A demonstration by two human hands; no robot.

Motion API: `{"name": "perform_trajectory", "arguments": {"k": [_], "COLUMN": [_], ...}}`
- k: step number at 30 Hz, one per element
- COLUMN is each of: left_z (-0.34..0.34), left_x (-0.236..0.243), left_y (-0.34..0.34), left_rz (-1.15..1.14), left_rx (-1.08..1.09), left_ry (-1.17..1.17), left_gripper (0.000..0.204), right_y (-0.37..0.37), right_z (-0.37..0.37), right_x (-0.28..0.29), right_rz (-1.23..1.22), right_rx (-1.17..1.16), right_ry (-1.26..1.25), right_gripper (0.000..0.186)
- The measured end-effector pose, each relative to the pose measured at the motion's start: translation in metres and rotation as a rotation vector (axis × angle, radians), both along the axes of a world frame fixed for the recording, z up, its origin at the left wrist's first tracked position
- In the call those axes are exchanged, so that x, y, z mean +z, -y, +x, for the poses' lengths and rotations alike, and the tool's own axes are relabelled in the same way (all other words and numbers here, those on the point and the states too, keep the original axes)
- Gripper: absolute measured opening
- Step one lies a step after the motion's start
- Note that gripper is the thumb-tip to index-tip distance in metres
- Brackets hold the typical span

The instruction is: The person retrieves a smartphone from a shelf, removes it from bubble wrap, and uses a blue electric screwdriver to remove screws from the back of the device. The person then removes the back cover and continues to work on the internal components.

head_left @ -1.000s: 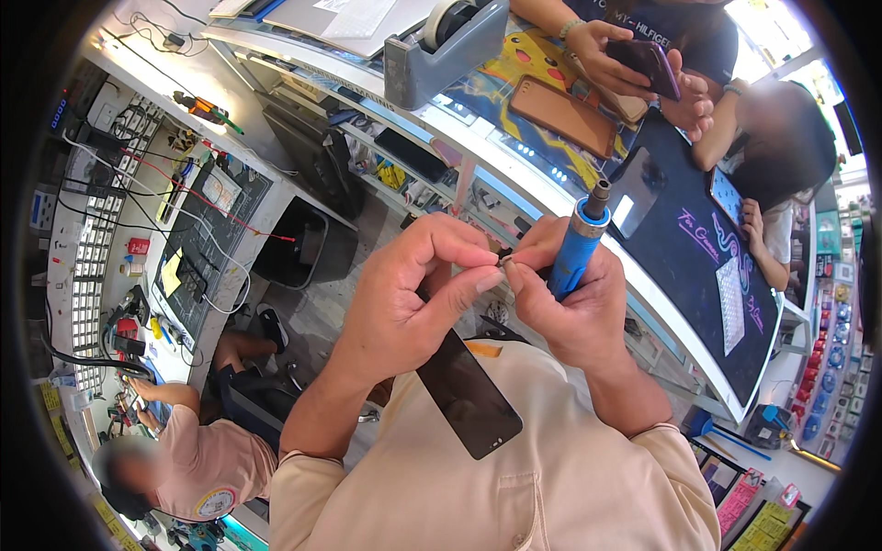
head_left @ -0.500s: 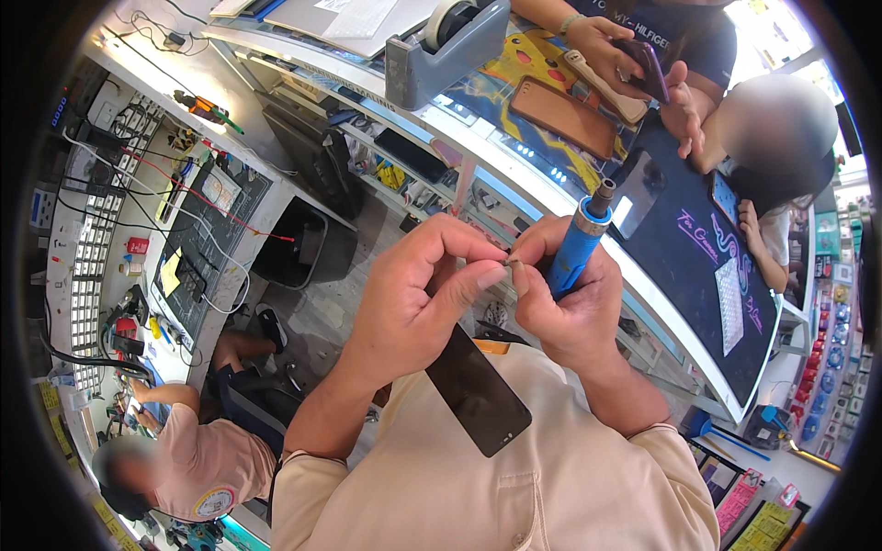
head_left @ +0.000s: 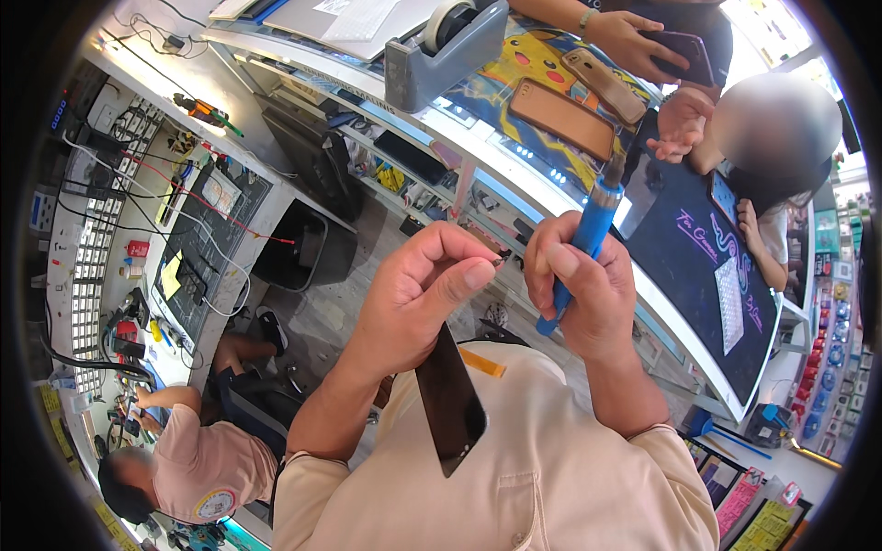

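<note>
My left hand (head_left: 418, 294) is closed, with a dark, glossy phone screen (head_left: 450, 399) hanging from below its palm, tilted edge-on. Between that hand's thumb and index fingertip, a tiny dark piece (head_left: 497, 262) shows, too small to name. An orange strip (head_left: 482, 363) sticks out beside the screen, in front of my shirt. My right hand (head_left: 583, 285) is wrapped round a blue cylindrical handle tool (head_left: 593, 225) with a metal tip pointing up and away. The two hands are apart, and the tool touches nothing but my right hand.
Ahead stands a counter with a grey tape dispenser (head_left: 446, 55), brown phone cases (head_left: 562, 118) and a dark mat (head_left: 707, 248). Across it, one person holds a phone (head_left: 684, 57); another sits alongside. At left, a co-worker (head_left: 207, 450) sits by a workbench (head_left: 197, 248). A black bin (head_left: 308, 248) stands nearby.
My right hand has moved off my left fingertips to the right and gripped the blue tool more fully. The phone screen has turned more edge-on. Across the counter, the person's hands have shifted.
</note>
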State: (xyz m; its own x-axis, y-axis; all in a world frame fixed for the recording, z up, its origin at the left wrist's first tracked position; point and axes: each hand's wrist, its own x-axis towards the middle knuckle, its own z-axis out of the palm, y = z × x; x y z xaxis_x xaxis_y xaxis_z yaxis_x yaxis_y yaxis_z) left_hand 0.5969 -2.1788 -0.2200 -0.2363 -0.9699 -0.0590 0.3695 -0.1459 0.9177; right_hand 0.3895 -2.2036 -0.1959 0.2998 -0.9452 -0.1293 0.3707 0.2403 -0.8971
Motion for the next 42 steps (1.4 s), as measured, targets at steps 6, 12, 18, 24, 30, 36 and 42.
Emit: {"name": "perform_trajectory", "arguments": {"k": [6, 12, 18, 24, 30, 36, 42], "left_z": [0.000, 0.004, 0.007, 0.005, 0.004, 0.000, 0.003], "left_x": [0.003, 0.005, 0.009, 0.015, 0.013, 0.011, 0.009], "left_y": [-0.001, -0.001, 0.001, -0.001, 0.002, 0.002, 0.004], "left_rz": [0.003, 0.013, -0.028, -0.051, -0.100, -0.106, -0.139], "left_rx": [-0.018, -0.029, -0.042, -0.007, 0.022, 0.060, 0.044], "left_ry": [-0.126, -0.032, 0.136, 0.245, 0.380, 0.411, 0.453], "left_gripper": [0.023, 0.021, 0.022, 0.019, 0.019, 0.019, 0.018], "right_y": [0.006, 0.014, 0.022, 0.024, 0.015, 0.011, 0.013], "right_z": [0.003, -0.003, -0.011, -0.013, -0.005, -0.003, -0.009], "right_x": [-0.003, 0.003, 0.017, 0.020, 0.013, -0.003, -0.005], "right_rz": [-0.559, -0.735, -0.723, -0.628, -0.352, -0.239, -0.291], "right_rx": [0.003, 0.037, 0.173, 0.234, 0.175, 0.125, 0.161], "right_ry": [-0.430, -0.542, -0.682, -0.694, -0.630, -0.517, -0.492], "right_gripper": [0.013, 0.020, 0.018, 0.016, 0.012, 0.014, 0.017]}}
